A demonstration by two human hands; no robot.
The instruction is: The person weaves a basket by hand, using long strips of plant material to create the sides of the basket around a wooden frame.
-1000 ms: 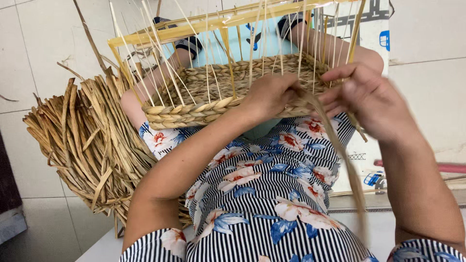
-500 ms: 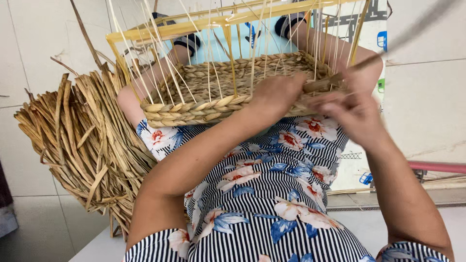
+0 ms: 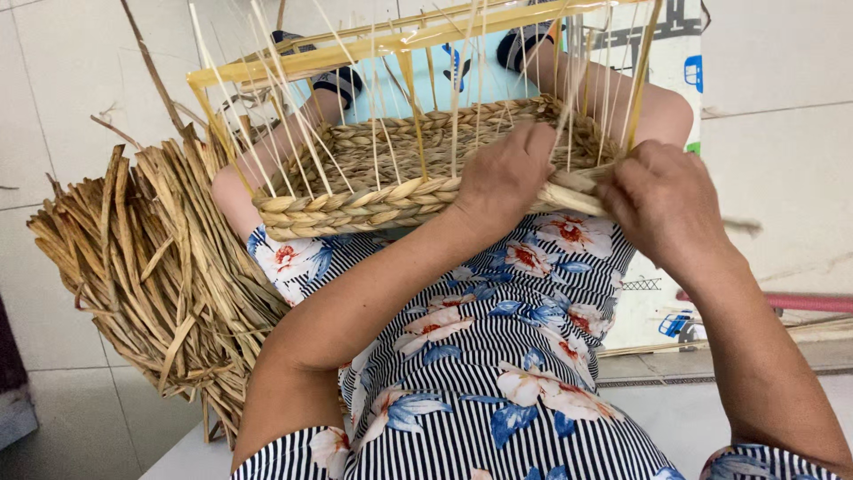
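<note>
Bundle of dried rush (image 3: pixel 147 293) heaped on floor at left; half-woven basket (image 3: pixel 373 191) on lap, thin upright stakes (image 3: pixel 418 116) rising to yellow frame (image 3: pixel 355 53); left hand (image 3: pixel 506 173) closed over near rim; right hand (image 3: pixel 662 204) pinching pale strand (image 3: pixel 569 197) at right corner

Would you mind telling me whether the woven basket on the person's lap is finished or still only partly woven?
Partly woven. The basket has only a low braided wall, and bare upright stakes rise above it to the frame. Both hands, left and right, work its near rim.
</note>
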